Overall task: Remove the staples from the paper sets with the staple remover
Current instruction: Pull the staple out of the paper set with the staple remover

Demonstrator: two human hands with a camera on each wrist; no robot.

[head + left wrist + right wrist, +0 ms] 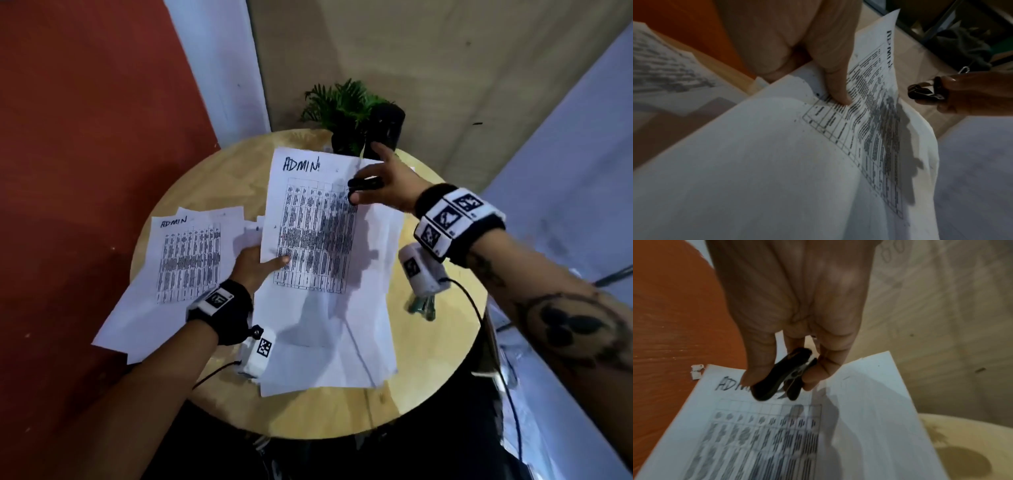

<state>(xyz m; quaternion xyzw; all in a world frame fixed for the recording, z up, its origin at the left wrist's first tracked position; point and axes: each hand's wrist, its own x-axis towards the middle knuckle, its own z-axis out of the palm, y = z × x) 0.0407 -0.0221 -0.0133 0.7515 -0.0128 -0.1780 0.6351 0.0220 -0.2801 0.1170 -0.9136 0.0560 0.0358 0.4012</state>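
My right hand (380,181) pinches the staple remover (365,184) between thumb and fingers, hovering just above the paper set (329,274), near its top right corner. My left hand (255,265) grips that set's left edge, lifting it off the desk (442,359). The long axis runs away from me; I can't make out a staple.

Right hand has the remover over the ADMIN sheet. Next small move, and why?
Probably lower the staple remover toward the held paper set's top corner. The right hand pinches it above the sheet, not touching; the left hand grips the left edge. No staple is discernible.
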